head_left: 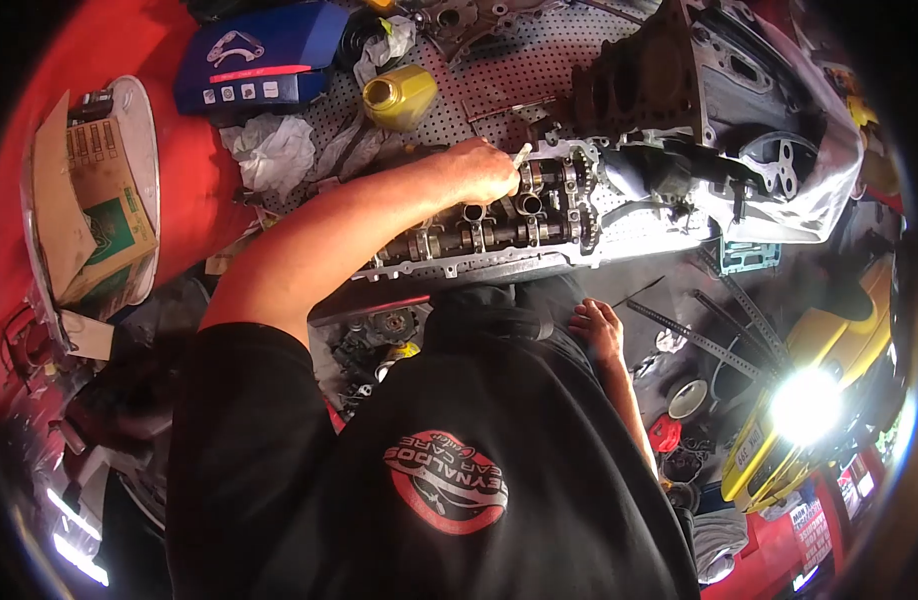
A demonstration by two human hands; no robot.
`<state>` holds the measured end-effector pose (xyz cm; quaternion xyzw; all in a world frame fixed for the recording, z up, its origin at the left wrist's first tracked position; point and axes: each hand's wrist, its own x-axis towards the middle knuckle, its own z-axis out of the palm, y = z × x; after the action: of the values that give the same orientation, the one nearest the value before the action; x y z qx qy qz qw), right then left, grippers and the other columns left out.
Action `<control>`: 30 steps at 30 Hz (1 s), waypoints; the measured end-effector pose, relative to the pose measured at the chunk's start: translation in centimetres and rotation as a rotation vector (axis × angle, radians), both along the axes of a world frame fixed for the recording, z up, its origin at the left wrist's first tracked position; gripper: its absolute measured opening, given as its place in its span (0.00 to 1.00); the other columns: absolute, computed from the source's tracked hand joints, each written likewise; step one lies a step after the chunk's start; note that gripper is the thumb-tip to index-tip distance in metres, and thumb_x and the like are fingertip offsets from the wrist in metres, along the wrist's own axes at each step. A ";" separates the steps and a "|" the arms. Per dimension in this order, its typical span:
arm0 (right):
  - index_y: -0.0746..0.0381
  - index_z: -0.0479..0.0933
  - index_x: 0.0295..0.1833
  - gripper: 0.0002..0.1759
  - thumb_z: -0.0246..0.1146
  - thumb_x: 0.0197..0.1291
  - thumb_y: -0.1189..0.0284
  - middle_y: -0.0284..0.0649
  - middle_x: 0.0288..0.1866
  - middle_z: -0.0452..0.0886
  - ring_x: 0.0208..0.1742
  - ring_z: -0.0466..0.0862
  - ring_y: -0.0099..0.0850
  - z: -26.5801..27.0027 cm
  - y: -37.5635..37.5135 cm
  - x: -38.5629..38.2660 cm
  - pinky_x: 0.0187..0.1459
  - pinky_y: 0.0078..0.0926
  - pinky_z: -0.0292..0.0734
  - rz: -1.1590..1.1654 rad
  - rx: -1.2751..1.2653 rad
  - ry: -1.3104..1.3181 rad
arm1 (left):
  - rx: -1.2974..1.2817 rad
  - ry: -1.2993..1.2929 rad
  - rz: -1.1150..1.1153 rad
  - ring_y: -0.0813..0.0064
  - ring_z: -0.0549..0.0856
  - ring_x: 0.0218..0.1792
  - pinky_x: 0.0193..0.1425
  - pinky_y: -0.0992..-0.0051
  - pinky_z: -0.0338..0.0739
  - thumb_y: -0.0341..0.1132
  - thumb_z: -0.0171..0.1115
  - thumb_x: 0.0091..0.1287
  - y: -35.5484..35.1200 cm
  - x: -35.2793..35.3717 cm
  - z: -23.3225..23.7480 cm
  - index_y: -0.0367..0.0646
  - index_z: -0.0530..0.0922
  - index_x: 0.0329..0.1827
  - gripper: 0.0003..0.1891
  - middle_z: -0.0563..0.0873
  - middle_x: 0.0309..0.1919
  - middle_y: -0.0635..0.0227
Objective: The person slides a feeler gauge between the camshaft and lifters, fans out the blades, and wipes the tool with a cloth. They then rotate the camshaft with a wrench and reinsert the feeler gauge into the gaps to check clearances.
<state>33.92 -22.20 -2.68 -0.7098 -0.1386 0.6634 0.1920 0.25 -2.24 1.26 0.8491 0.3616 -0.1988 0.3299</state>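
My left hand [489,172] is closed around a small pale stick-like piece [522,155] over the cylinder head [459,268]. Camshafts, caps and round bores show in the head, and a timing chain [586,200] runs at its right end. My forearm covers part of its left side. Lower down, my right hand [599,330] is beside my dark clothing with its fingers curled. A thin dark rod [641,291] lies close to those fingertips; what the fingers hold is unclear.
Behind the head are a yellow bottle [404,97], a blue box [254,60], crumpled paper [271,155] and a large engine block [644,80]. A cardboard box [94,210] stands left. A bright lamp [807,405] and yellow bodywork [839,330] are at the right.
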 end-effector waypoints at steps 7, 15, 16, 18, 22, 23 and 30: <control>0.66 0.74 0.59 0.20 0.62 0.70 0.63 0.42 0.46 0.83 0.41 0.84 0.32 -0.6 -3.9 0.8 0.42 0.30 0.83 -0.068 0.029 -0.014 | -0.070 -0.037 0.135 0.59 0.89 0.44 0.50 0.59 0.82 0.25 0.58 0.63 0.0 -0.4 2.2 0.56 0.84 0.55 0.20 0.89 0.42 0.59; 0.68 0.73 0.59 0.19 0.62 0.69 0.67 0.47 0.46 0.84 0.40 0.87 0.35 -0.6 -8.2 0.1 0.39 0.31 0.85 -0.219 -0.016 -0.061 | 0.002 -0.060 0.041 0.59 0.88 0.47 0.52 0.59 0.83 0.25 0.56 0.64 -0.6 0.9 1.1 0.53 0.84 0.53 0.18 0.88 0.45 0.58; 0.68 0.73 0.59 0.19 0.62 0.69 0.67 0.47 0.46 0.84 0.40 0.87 0.35 -0.6 -8.5 0.0 0.39 0.30 0.86 -0.240 -0.003 -0.049 | 0.006 -0.060 0.025 0.58 0.88 0.47 0.52 0.59 0.83 0.26 0.56 0.64 -0.5 1.1 0.7 0.53 0.85 0.53 0.17 0.88 0.45 0.58; 0.67 0.73 0.59 0.19 0.62 0.69 0.68 0.46 0.45 0.84 0.40 0.87 0.35 -0.5 -9.3 -0.3 0.38 0.30 0.86 -0.278 0.020 -0.022 | 0.010 -0.057 -0.004 0.58 0.88 0.47 0.52 0.59 0.83 0.26 0.56 0.64 -0.5 1.1 0.0 0.52 0.85 0.52 0.16 0.88 0.44 0.57; 0.67 0.73 0.59 0.19 0.62 0.68 0.68 0.46 0.45 0.84 0.40 0.87 0.35 -1.0 -10.1 -0.7 0.38 0.30 0.86 -0.330 0.044 0.012 | 0.029 -0.016 -0.015 0.57 0.88 0.46 0.52 0.59 0.83 0.27 0.56 0.65 -0.6 1.5 0.7 0.52 0.85 0.52 0.16 0.88 0.44 0.56; 0.67 0.73 0.59 0.18 0.62 0.69 0.68 0.46 0.45 0.84 0.40 0.87 0.35 -1.2 -10.3 -0.7 0.38 0.30 0.86 -0.346 0.055 0.031 | 0.020 -0.007 -0.017 0.57 0.88 0.47 0.52 0.59 0.82 0.26 0.56 0.65 -0.6 1.5 0.9 0.53 0.84 0.54 0.17 0.88 0.45 0.55; 0.66 0.73 0.58 0.17 0.62 0.69 0.67 0.45 0.44 0.84 0.39 0.86 0.34 -0.2 -11.6 -1.0 0.38 0.30 0.85 -0.390 0.011 -0.024 | -0.067 -0.015 0.136 0.57 0.87 0.50 0.57 0.61 0.82 0.21 0.53 0.64 0.2 0.8 1.0 0.55 0.83 0.59 0.23 0.88 0.48 0.58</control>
<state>32.93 -33.77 -2.83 -0.7300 -0.0044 0.6043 0.3193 1.10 -2.01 2.23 0.8124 0.4091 -0.1814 0.3739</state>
